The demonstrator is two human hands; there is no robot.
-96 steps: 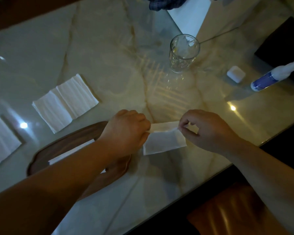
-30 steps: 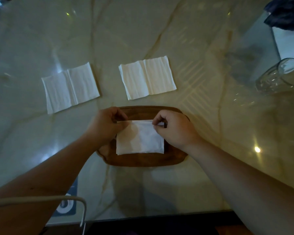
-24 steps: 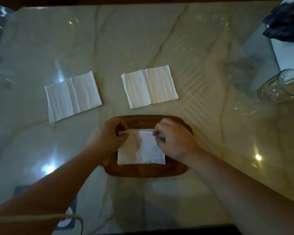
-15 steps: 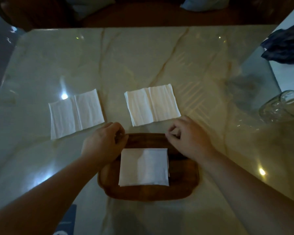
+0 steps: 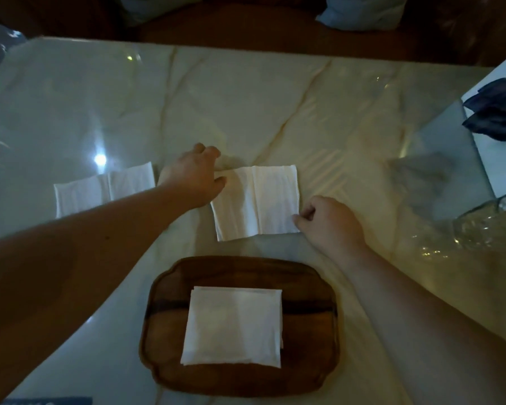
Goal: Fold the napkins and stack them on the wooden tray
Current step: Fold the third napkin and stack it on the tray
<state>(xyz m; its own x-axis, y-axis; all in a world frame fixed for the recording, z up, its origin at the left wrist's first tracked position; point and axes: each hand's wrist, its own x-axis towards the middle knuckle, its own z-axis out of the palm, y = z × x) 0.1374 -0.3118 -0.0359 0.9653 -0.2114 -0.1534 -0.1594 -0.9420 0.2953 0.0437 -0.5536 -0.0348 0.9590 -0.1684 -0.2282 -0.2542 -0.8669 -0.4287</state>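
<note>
A folded napkin point(image 5: 234, 325) lies on the tray point(image 5: 307, 320). An unfolded napkin point(image 5: 257, 201) lies flat on the counter point(image 5: 246, 97) beyond it. Left hand point(image 5: 193, 176) touches its left edge, fingers loose. Right hand point(image 5: 330, 223), curled, pinches its near right corner. Another napkin point(image 5: 100, 188) lies farther left.

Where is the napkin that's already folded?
In the head view, the folded napkin lies on the wooden tray at bottom centre, nearer the person than the unfolded napkin both hands are touching.
</note>
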